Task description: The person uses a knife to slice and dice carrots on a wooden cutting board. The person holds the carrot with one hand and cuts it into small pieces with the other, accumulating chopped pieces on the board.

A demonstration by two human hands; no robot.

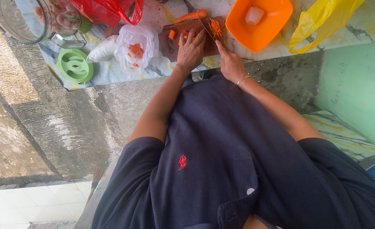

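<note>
Now the carrot pieces lie on a brown cutting board near the surface's edge, under the flat, spread left hand. The right hand is closed around a knife beside grated carrot. An orange bowl stands just beside the board.

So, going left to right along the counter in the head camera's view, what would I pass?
Glass blender jar → green lid → clear bag of carrot pieces → left hand on the wooden cutting board → right hand with the knife → orange tub → yellow bag.
</note>
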